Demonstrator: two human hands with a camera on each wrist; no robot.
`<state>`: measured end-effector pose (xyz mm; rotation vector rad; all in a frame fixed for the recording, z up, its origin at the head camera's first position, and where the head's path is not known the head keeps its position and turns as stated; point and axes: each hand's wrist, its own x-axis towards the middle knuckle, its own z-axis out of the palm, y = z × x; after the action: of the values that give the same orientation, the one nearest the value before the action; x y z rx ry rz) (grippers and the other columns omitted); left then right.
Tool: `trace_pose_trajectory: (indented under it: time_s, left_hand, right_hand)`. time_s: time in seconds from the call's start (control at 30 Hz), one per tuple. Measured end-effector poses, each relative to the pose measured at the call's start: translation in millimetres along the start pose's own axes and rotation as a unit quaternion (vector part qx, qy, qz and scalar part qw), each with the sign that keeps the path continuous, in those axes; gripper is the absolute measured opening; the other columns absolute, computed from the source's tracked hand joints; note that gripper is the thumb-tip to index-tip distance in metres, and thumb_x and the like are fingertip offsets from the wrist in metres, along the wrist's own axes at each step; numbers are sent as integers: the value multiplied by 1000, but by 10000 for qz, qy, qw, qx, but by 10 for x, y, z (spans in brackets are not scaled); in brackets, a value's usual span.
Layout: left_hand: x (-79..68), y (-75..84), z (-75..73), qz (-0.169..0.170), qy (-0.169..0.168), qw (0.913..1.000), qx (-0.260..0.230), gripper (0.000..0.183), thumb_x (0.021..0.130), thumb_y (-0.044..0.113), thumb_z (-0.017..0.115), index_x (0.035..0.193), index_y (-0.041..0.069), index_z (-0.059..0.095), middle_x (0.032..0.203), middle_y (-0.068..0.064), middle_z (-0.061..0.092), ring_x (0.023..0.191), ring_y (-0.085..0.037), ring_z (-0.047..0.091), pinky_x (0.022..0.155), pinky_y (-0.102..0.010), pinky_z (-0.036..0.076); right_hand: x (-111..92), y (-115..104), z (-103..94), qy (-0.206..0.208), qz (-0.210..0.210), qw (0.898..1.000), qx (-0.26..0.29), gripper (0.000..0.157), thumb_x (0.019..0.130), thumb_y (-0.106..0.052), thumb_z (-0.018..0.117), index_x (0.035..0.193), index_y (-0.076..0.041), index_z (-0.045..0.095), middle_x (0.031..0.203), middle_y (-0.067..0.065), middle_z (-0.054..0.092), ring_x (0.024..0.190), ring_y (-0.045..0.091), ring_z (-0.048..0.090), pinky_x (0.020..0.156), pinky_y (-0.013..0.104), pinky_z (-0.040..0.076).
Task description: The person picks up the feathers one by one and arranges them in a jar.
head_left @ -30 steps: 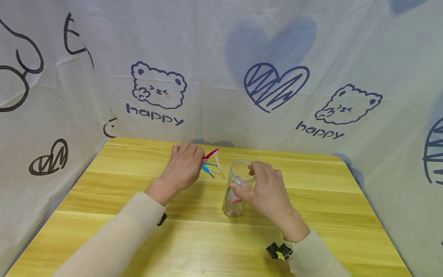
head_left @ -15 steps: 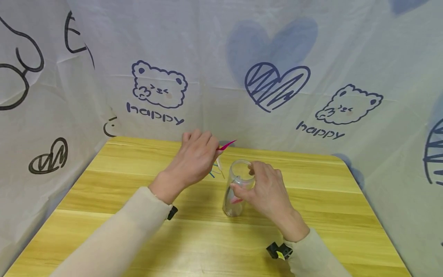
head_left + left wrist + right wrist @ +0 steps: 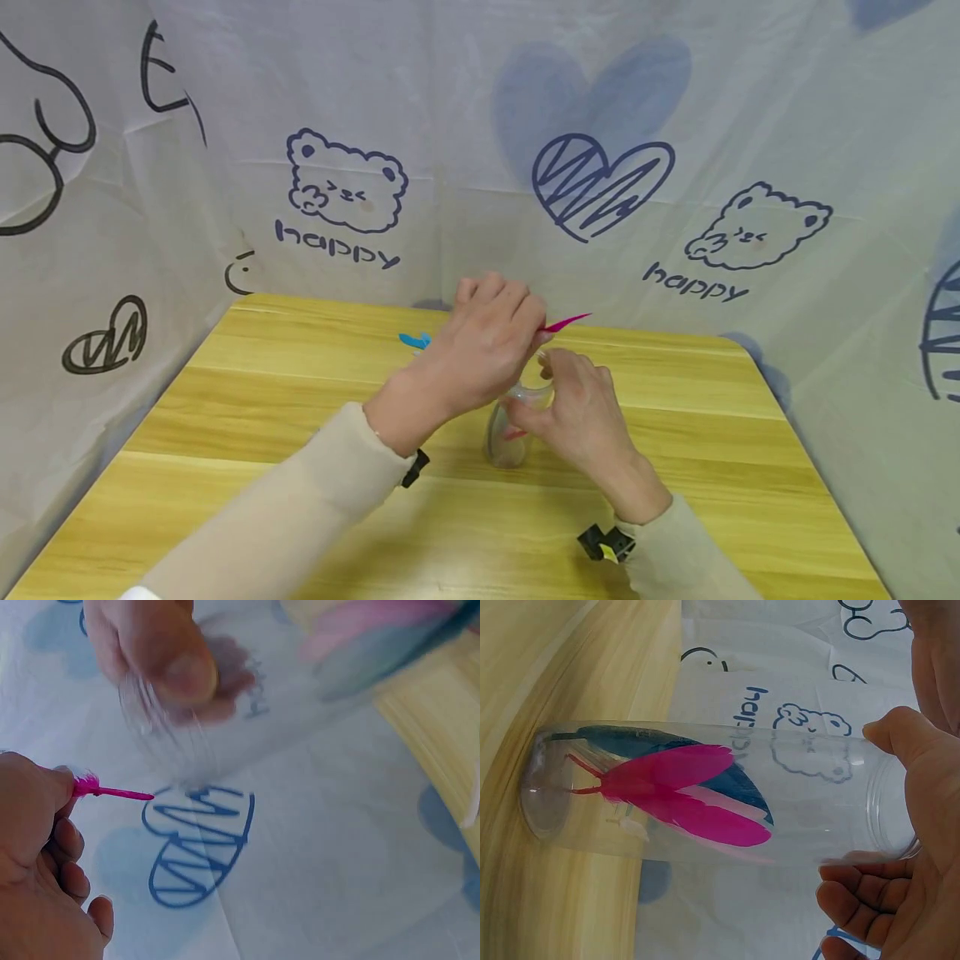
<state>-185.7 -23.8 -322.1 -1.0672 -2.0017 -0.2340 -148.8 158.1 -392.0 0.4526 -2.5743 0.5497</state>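
Note:
My left hand point(image 3: 483, 346) pinches a magenta feather point(image 3: 567, 322) just above the mouth of a clear jar point(image 3: 507, 452). In the left wrist view the bare pink quill point(image 3: 124, 793) sticks out from the fingertips toward the jar's rim, apart from it. My right hand point(image 3: 588, 421) grips the jar near its rim, thumb on one side and fingers on the other, while the base stands on the table. Through the wall, the right wrist view shows magenta feathers point(image 3: 724, 826) and a teal feather point(image 3: 739, 784) inside, quills toward the bottom.
Blue feathers point(image 3: 414, 341) lie on the wooden table point(image 3: 247, 400) behind my left hand, partly hidden by it. A white cloth point(image 3: 465, 100) printed with hearts and bears hangs along the table's back and sides.
My left hand has moved right from the loose feathers to above the jar, carrying the magenta feather. The right hand and the jar have stayed in place.

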Motion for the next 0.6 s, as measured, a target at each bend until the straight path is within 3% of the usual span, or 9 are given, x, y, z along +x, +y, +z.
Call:
trace_pose_trajectory:
  time_s: [0.27,0.47,0.6]
  left_hand:
    - [23,120,60,111,-116,9998,88,18,106,14,57,89,11,54,81,-1,47,76,-21,33,73,-40,25]
    - [144,157,-23,-28,-103,9978,-648,17,107,19,61,94,11,56,84,-1,50,79,-22,37,74,-40,26]
    - [166,183,-9,-94,-323,9957,-864,17,106,21,64,94,11,58,85,0,52,80,-22,39,74,-39,27]
  right_hand:
    - [34,-6,-1,15,-45,10000,-37,44,75,-38,88,103,-18,61,88,-3,63,83,19,60,71,42,41]
    - [30,0,-20,-82,-64,9999,46,55,78,-40,88,122,-20,63,99,-6,66,88,20,61,74,46,43]
    - [30,3,-22,-118,-70,9999,53,65,76,-39,90,130,-19,61,111,-4,68,95,22,62,74,49,45]
